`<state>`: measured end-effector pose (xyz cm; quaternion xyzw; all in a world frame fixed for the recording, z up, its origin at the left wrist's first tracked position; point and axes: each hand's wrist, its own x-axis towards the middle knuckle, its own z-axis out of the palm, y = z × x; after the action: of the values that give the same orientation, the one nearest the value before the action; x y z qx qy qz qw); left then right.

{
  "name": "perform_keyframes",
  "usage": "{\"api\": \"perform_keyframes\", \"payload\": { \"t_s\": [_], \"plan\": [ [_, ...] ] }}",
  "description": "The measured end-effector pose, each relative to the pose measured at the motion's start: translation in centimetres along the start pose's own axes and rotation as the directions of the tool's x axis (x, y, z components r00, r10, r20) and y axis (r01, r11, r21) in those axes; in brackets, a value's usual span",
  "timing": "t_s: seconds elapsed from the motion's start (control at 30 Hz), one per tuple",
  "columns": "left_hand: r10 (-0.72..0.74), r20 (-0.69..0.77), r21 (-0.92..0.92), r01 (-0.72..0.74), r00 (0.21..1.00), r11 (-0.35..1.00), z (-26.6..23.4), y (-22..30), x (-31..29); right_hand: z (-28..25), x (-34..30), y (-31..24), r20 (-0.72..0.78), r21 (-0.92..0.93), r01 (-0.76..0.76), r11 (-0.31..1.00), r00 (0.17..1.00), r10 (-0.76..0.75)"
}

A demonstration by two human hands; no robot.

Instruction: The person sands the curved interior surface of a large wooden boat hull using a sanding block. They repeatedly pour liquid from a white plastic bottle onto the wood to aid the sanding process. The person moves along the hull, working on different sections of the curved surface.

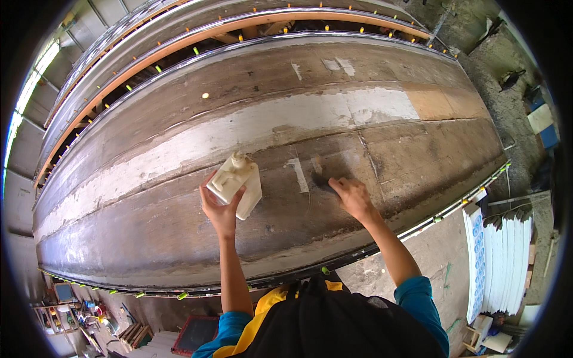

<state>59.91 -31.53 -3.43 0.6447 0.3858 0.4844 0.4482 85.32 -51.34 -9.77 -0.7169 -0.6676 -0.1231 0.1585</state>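
My left hand (221, 206) grips an off-white plastic jug (242, 182) with a moulded handle and a neck on top. The jug is tilted above a long, bulging brown panel (418, 143). To the right of it, the fingers of my right hand (355, 197) close round a small dark tool (321, 180), held against the panel; whether it is a brush or a pad I cannot tell. A short pale patch (298, 174) lies between the jug and the tool. Beyond both hands runs a broad whitish strip (268, 122), ending in a tan section (439, 102) on the right.
Green and yellow clips (182, 295) line the panel's near edge, against my body. Past the far edge lies an orange-brown beam (250, 21) with more clips. White stacked sheets (504, 262) stand at the lower right. Tools and clutter (89, 313) fill the lower left.
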Motion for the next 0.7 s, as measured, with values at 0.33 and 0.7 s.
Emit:
{"api": "perform_keyframes", "payload": {
  "t_s": [0.33, 0.7],
  "plan": [
    [0.029, 0.028, -0.081, -0.026, 0.999, 0.996, 3.7, 1.6, -0.7, -0.6, 1.0, 6.7, 0.153, -0.199, -0.552, 0.81, 0.798, 0.582],
    [0.004, 0.012, -0.193, -0.002, 1.0, 0.981, 3.9, 1.1, -2.2, -5.5, -2.6, 1.2, 0.308, -0.025, -0.653, 0.757, 0.715, 0.627]
  ]
}}
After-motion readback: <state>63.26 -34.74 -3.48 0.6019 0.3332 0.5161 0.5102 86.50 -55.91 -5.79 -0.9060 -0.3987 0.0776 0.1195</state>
